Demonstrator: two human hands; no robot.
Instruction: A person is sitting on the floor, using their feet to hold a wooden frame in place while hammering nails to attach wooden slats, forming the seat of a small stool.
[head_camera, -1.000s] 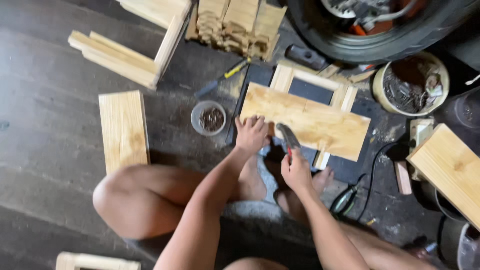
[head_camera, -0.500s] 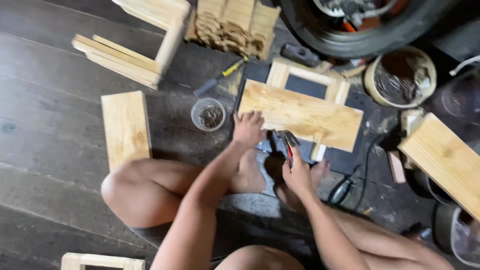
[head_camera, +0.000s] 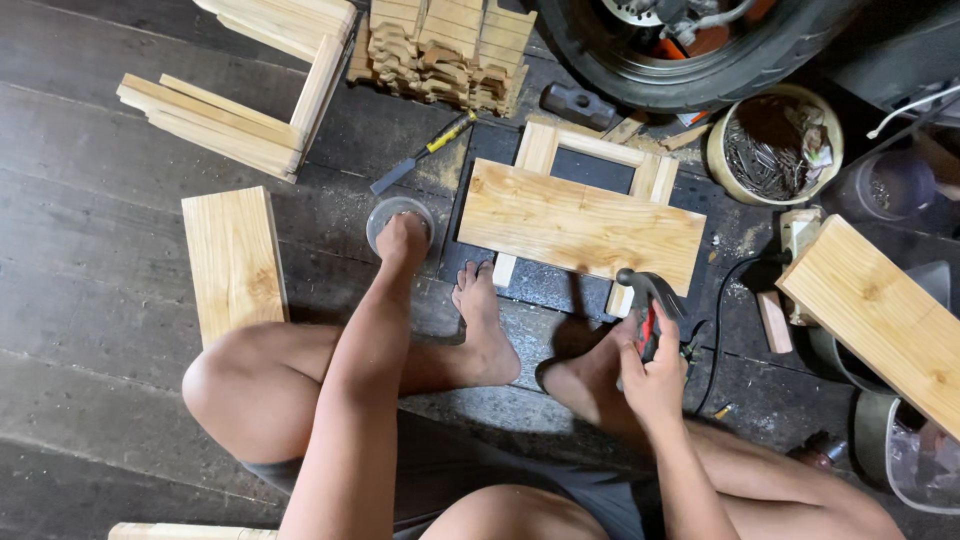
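No screens, signs or readable labels showing. Nearest to packages: a small round clear plastic container (head_camera: 398, 216) sitting on the floor left of the wooden frame, and a round cream tub (head_camera: 774, 143) of nails standing upper right.

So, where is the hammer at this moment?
In the head view, the hammer is in the right hand, at the near right corner of the wooden board.

Dim even light, soft shadows, sharp focus
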